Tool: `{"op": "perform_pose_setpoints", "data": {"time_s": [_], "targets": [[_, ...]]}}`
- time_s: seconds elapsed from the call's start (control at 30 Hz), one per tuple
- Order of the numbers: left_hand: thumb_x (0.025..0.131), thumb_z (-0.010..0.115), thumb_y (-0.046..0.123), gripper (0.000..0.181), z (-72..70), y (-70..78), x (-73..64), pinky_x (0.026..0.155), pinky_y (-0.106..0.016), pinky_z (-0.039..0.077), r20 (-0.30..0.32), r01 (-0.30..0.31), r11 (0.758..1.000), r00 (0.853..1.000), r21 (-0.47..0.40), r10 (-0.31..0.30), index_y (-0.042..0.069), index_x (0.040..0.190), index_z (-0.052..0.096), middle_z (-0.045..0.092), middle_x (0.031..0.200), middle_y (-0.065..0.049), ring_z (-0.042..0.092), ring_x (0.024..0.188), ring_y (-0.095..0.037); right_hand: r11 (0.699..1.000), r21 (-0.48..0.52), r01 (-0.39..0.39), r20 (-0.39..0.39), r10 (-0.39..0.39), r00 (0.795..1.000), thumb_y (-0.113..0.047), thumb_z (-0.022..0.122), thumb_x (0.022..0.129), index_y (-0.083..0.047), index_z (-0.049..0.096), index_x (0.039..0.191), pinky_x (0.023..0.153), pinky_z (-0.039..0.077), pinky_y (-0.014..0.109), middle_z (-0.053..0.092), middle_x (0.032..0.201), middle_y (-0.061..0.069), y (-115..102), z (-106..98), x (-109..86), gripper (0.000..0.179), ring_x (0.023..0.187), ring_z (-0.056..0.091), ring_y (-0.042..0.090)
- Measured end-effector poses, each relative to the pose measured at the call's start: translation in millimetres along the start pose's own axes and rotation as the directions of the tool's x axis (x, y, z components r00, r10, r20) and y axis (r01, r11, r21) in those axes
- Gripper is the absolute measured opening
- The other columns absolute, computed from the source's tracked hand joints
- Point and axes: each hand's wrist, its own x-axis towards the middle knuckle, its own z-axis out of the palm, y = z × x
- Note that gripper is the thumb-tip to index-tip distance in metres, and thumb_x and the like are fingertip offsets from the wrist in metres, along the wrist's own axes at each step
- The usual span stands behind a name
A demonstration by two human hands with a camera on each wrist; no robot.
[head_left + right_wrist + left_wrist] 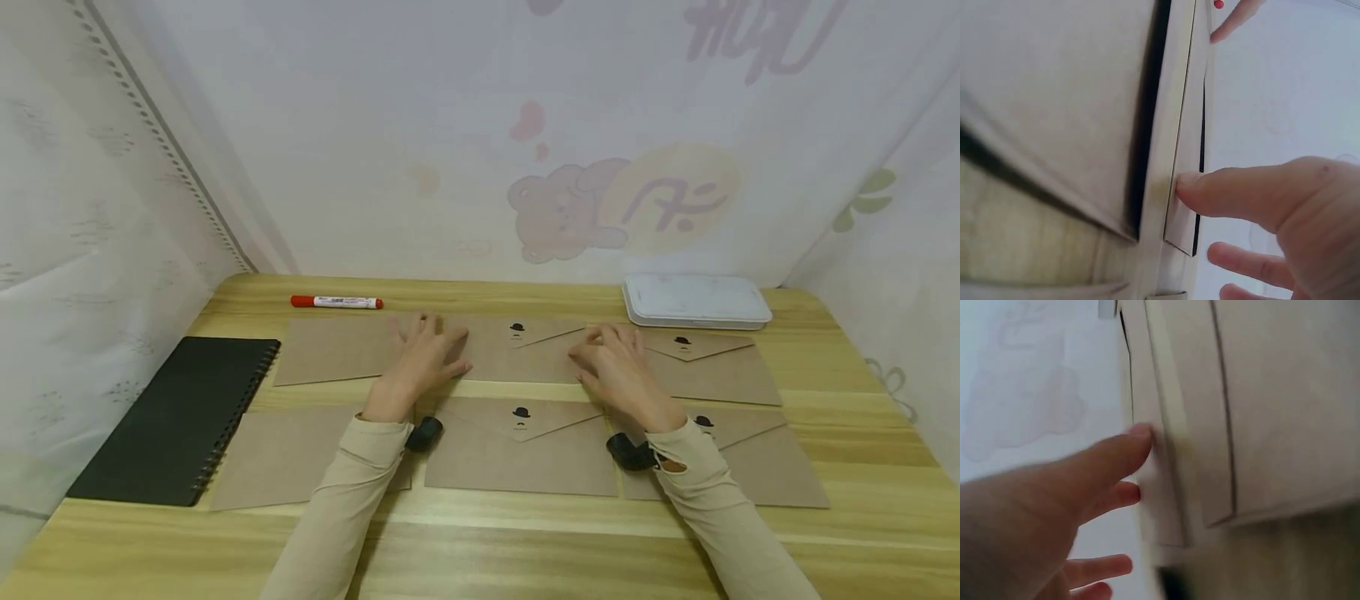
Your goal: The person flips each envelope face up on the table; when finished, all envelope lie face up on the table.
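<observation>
In the head view a brown paper envelope (517,354) with a hat print lies in the middle of the back row. My left hand (420,358) is at its left end, and the thumb (1138,440) touches it in the left wrist view. The right hand (618,367) is at the opposite end, with its thumb (1194,190) pressing on the envelope. Both hands have their fingers spread and fairly straight. Another envelope (517,467) lies flat in front, between the forearms. Parts of the neighbouring envelopes are hidden by the hands and sleeves.
More envelopes lie at the back left (322,350), back right (720,379), front left (270,454) and front right (780,467). A black spiral notebook (180,417) is on the left. Behind are a red-capped marker (341,302) and a white case (697,300).
</observation>
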Motion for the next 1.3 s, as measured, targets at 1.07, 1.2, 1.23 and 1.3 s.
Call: {"op": "perform_pose_setpoints", "data": {"time_s": [1.07,1.2,1.23,1.3], "targets": [[0.077,0.076,0.016,0.066,-37.0,-144.3,-222.5,0.106,-0.034,0.018,-0.058,-0.1,0.922,0.995,-0.374,0.084,0.016,0.136,0.047,0.018,0.152,0.01,0.003,0.134,0.008,0.876,0.256,0.409,0.132,-0.45,0.883,-0.025,0.063,0.089,-0.014,0.047,0.136,0.096,0.039,0.034,0.051,0.127,0.007,-146,-15,12.0,0.051,0.116,0.047,0.019],[0.077,0.075,0.011,0.066,-26.8,-148.2,-219.8,0.093,-0.002,0.013,-0.096,-0.195,0.901,0.981,-0.388,0.171,0.01,0.136,0.046,0.023,0.152,0.004,0.007,0.136,0.004,0.87,0.136,0.473,0.188,-0.491,0.85,-0.032,0.064,0.088,-0.017,0.053,0.132,0.097,0.037,0.03,0.055,0.123,0.003,-172,9,19.2,0.048,0.115,0.049,0.016],[0.077,0.075,0.01,0.066,-24.4,-148.9,-217.5,0.094,-0.003,0.013,-0.1,-0.208,0.896,0.978,-0.392,0.183,0.009,0.136,0.046,0.023,0.151,0.004,0.008,0.136,0.004,0.869,0.115,0.481,0.2,-0.495,0.846,-0.033,0.065,0.087,-0.017,0.054,0.131,0.097,0.037,0.029,0.056,0.122,0.002,-177,14,20.5,0.049,0.114,0.049,0.015],[0.077,0.074,0.01,0.065,-19.8,-149.5,-212.6,0.108,-0.02,0.008,-0.108,-0.218,0.885,0.976,-0.411,0.19,0.008,0.135,0.047,0.023,0.151,0.006,0.008,0.136,0.003,0.867,0.074,0.494,0.217,-0.497,0.84,-0.036,0.067,0.085,-0.018,0.056,0.129,0.098,0.036,0.028,0.057,0.118,0.0,-186,24,22.1,0.049,0.112,0.05,0.014]]}}
